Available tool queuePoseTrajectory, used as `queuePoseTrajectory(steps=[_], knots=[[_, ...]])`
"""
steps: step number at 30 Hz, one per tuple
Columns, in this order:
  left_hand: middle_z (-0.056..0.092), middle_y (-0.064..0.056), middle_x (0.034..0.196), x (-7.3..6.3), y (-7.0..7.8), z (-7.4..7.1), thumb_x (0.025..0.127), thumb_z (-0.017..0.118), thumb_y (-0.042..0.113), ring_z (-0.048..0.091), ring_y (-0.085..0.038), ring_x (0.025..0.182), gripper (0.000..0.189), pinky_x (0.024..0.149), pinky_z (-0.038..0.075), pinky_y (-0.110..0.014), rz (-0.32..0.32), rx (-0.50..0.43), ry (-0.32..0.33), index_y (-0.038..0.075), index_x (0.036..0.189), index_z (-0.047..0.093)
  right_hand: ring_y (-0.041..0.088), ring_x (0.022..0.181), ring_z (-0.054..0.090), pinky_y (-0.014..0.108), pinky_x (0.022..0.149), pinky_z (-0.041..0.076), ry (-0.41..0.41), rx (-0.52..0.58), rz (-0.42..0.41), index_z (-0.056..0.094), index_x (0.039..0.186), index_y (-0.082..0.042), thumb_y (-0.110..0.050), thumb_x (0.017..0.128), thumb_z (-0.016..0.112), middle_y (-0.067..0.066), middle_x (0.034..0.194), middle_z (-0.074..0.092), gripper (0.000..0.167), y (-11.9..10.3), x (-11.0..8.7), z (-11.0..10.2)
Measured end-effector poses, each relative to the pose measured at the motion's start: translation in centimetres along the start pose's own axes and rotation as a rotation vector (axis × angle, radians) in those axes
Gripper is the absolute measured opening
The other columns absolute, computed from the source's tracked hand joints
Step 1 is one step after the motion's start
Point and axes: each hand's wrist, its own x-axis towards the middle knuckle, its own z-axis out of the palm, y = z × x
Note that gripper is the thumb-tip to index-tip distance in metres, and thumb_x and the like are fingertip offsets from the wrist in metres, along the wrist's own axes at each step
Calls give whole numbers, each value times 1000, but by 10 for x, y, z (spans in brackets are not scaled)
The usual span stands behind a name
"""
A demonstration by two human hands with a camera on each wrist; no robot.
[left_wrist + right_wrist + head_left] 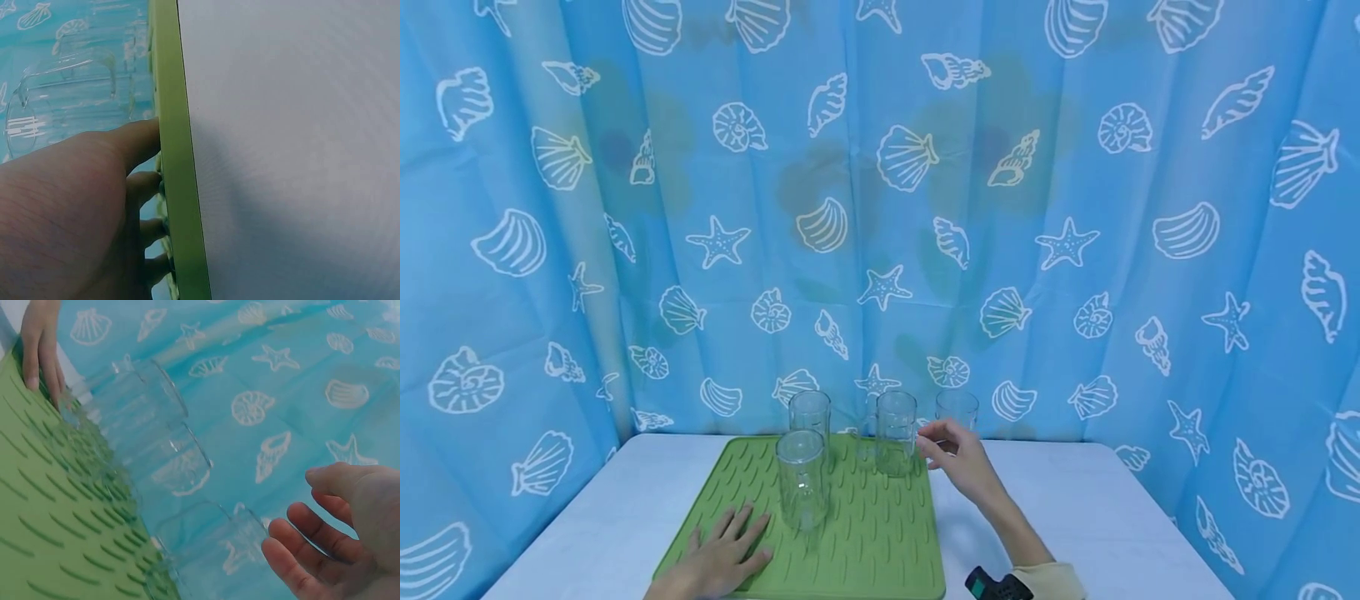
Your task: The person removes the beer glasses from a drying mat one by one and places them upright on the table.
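My left hand [722, 554] rests with fingers spread on the green ribbed mat [880, 550], near its front left corner. Just beyond those fingers stands a clear glass mug [802, 483], and a second glass [810, 410] is behind it. Farther right on the mat is another glass mug [895, 433], its handle turned left. Beside that mug's right side hovers my right hand [958, 458], fingers loosely bent and nothing held; in the right wrist view the fingertips [275, 550] are close to a glass [206, 531]. Contact is hard to tell. Behind my right hand a further glass [957, 407] is partly hidden.
A white table [1060, 517] lies under the mat and extends to both sides. Behind its back edge hangs a blue curtain [880, 250] printed with white shells and starfish. A dark band [996, 585] circles my right wrist by the sleeve.
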Motion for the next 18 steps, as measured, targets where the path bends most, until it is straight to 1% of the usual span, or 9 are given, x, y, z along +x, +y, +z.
queuePoseTrajectory(steps=[4, 6, 9, 11, 14, 18], knots=[[26, -20, 160, 0, 2, 2, 95, 48, 60, 19, -48, 147, 72, 110, 8, -81, -1, 9, -7, 16, 152, 38, 17, 89, 67, 31, 74, 63, -68, -18, -31, 64, 112, -10, -30, 96, 64, 13, 107, 68, 26, -2, -2, 8], [26, -20, 160, 1, 2, 2, 95, 48, 60, 20, -48, 147, 73, 110, 10, -81, -4, 14, -6, 16, 152, 38, 19, 90, 67, 28, 73, 62, -104, -13, -45, 63, 113, -8, -30, 97, 64, 15, 107, 67, 27, -3, -3, 12], [25, -20, 160, 1, 3, 1, 95, 48, 60, 19, -48, 147, 73, 109, 10, -82, -12, 20, -3, 16, 152, 38, 23, 92, 67, 27, 74, 62, -157, 0, -70, 62, 114, -5, -29, 97, 63, 17, 107, 67, 30, -5, -3, 19], [25, -20, 160, 2, 2, 1, 95, 48, 60, 19, -48, 147, 73, 109, 10, -82, -17, 22, -5, 16, 152, 37, 20, 91, 68, 26, 74, 62, -189, 9, -78, 62, 114, -4, -28, 97, 62, 18, 108, 67, 30, -7, -3, 24], [24, -20, 161, 2, 1, 1, 95, 47, 61, 19, -49, 147, 74, 109, 10, -82, -8, 25, -8, 17, 153, 37, 15, 89, 67, 25, 73, 61, -218, 8, -83, 62, 115, -2, -26, 98, 62, 17, 107, 67, 30, -9, -5, 32], [24, -20, 161, 2, -1, 1, 95, 46, 61, 20, -50, 146, 73, 108, 7, -83, 5, 14, -10, 16, 152, 36, 13, 88, 66, 26, 73, 61, -259, 37, -75, 61, 116, -1, -23, 98, 61, 18, 107, 67, 28, -13, -7, 43]])
